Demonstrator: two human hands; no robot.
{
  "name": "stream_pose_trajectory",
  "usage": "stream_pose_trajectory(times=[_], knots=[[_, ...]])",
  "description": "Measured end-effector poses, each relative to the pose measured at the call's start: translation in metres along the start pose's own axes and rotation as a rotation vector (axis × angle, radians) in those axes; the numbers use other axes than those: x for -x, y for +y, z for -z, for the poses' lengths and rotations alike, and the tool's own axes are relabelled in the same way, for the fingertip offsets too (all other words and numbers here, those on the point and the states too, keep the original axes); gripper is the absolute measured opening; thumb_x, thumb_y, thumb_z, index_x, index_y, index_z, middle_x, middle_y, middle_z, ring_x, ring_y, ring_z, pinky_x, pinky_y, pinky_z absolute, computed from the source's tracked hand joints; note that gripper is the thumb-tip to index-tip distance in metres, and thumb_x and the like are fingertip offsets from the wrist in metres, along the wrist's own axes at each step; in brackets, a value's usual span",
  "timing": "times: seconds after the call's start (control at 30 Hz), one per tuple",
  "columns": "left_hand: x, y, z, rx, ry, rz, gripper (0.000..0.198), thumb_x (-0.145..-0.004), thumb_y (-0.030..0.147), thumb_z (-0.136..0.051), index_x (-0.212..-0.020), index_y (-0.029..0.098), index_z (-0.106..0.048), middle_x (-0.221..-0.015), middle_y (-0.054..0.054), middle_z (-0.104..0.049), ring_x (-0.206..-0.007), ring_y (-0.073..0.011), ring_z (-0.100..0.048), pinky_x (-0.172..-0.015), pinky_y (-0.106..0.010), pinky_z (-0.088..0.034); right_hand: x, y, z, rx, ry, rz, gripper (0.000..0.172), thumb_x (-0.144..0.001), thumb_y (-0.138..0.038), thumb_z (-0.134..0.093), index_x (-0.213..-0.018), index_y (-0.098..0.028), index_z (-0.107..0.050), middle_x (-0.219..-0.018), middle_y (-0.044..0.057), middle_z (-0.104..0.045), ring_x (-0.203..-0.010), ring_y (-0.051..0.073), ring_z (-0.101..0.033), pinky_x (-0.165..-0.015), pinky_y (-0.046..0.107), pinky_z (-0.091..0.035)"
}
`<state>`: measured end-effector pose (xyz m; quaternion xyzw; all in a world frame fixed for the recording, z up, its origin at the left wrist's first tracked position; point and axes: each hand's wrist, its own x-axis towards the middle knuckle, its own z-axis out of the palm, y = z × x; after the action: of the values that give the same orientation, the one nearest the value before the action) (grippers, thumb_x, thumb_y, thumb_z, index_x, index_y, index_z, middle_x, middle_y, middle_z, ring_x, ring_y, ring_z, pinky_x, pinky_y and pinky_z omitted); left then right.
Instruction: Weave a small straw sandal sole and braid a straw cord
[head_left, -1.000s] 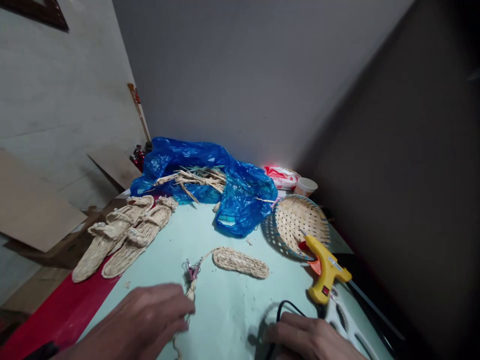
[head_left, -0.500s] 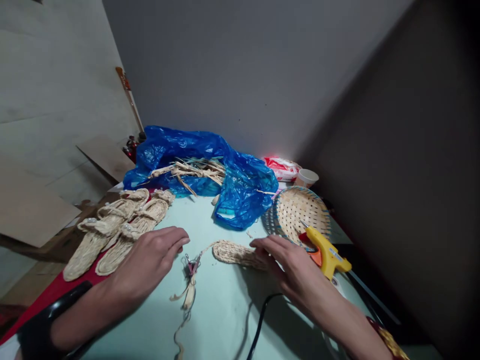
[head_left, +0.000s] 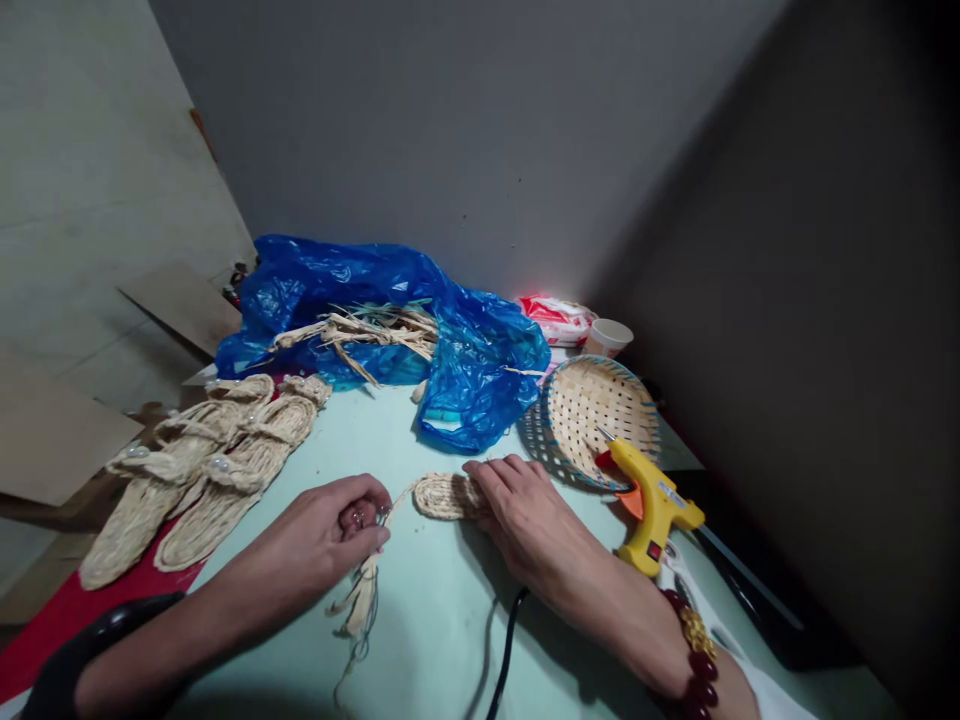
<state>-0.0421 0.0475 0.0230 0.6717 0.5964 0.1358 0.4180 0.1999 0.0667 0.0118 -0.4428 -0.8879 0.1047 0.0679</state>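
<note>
A small coiled straw sole (head_left: 442, 497) lies on the pale green table, with a thin braided cord running left from its tip. My right hand (head_left: 517, 515) is closed over the sole's right part, hiding it. The fingers of my left hand (head_left: 356, 520) are pinched around a small clip at the cord's end; little of the clip shows. Loose straw strands (head_left: 364, 595) hang below these fingers onto the table. To the left lie finished-looking woven straw slippers (head_left: 217, 470) with bead trims, on a red cloth.
A yellow glue gun (head_left: 652, 500) leans on a round woven basket (head_left: 600, 415) at the right. Its black cable (head_left: 510, 640) runs near the front. Behind sit a blue plastic bag (head_left: 480, 370) with straw (head_left: 375, 335), a paper cup (head_left: 609, 338) and a red-white packet (head_left: 555, 320).
My left hand has moved right and closed on the clip. My right hand has come down onto the sole and taken hold of it. The view has shifted slightly.
</note>
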Motion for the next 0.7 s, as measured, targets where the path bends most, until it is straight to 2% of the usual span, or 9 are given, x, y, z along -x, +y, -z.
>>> stream_pose_trajectory(times=[0.13,0.23,0.33,0.43,0.5,0.6,0.7], knots=[[-0.003,-0.006,-0.002,0.416,-0.071,0.050,0.021,-0.084,0.037,-0.056,-0.096,0.020,-0.055,-0.075,0.002,-0.058,-0.063,-0.0147,-0.051,-0.054,-0.026,-0.036,-0.006,0.003,-0.003,0.033,0.077,-0.022,0.034,-0.089,-0.002,-0.042,-0.120,-0.012,-0.052,-0.116,0.015,-0.058,-0.098,0.027,-0.048,-0.085,0.043,-0.039],[-0.001,-0.006,-0.003,0.556,-0.085,0.093,0.021,-0.085,0.035,-0.055,-0.099,0.019,-0.055,-0.073,0.003,-0.057,-0.052,-0.0108,-0.045,-0.050,-0.025,-0.034,-0.004,-0.005,-0.002,0.007,0.099,0.000,0.037,-0.086,0.000,-0.043,-0.119,-0.013,-0.052,-0.123,0.016,-0.055,-0.103,0.028,-0.046,-0.087,0.044,-0.038],[0.003,-0.004,-0.005,0.703,-0.094,0.123,0.020,-0.084,0.031,-0.058,-0.100,0.019,-0.057,-0.073,0.003,-0.058,-0.057,-0.0124,-0.049,-0.055,-0.026,-0.039,0.003,-0.018,0.002,-0.109,0.113,0.029,0.031,-0.086,0.000,-0.042,-0.110,-0.014,-0.056,-0.115,0.014,-0.057,-0.100,0.027,-0.048,-0.087,0.043,-0.040],[0.006,0.002,-0.009,0.804,-0.133,0.143,0.019,-0.083,0.030,-0.063,-0.098,0.020,-0.059,-0.076,0.001,-0.060,-0.065,-0.0146,-0.052,-0.061,-0.028,-0.043,0.013,-0.035,0.011,-0.335,0.105,-0.002,0.022,-0.096,-0.012,-0.038,-0.105,-0.017,-0.057,-0.105,0.011,-0.059,-0.094,0.024,-0.052,-0.083,0.038,-0.043],[0.008,0.006,-0.012,0.851,-0.137,0.138,0.017,-0.084,0.030,-0.063,-0.096,0.020,-0.061,-0.080,0.000,-0.062,-0.071,-0.0152,-0.054,-0.066,-0.029,-0.043,0.019,-0.045,0.017,-0.499,0.044,-0.061,0.018,-0.099,-0.025,-0.041,-0.107,-0.019,-0.057,-0.102,0.008,-0.061,-0.092,0.022,-0.055,-0.081,0.035,-0.044],[0.009,0.010,-0.018,0.872,-0.102,0.107,0.014,-0.085,0.031,-0.063,-0.094,0.020,-0.062,-0.081,0.000,-0.063,-0.076,-0.0151,-0.054,-0.071,-0.028,-0.042,0.024,-0.056,0.020,-0.659,-0.073,-0.181,0.028,-0.093,-0.042,-0.055,-0.113,-0.022,-0.053,-0.100,0.006,-0.063,-0.091,0.023,-0.058,-0.077,0.033,-0.044],[0.010,0.010,-0.022,0.891,-0.103,0.077,0.016,-0.085,0.034,-0.064,-0.096,0.021,-0.063,-0.084,0.000,-0.065,-0.081,-0.0165,-0.056,-0.075,-0.029,-0.042,0.025,-0.059,0.011,-0.821,-0.070,-0.220,0.025,-0.092,-0.040,-0.058,-0.109,-0.023,-0.052,-0.090,0.001,-0.064,-0.083,0.019,-0.058,-0.071,0.030,-0.042]])
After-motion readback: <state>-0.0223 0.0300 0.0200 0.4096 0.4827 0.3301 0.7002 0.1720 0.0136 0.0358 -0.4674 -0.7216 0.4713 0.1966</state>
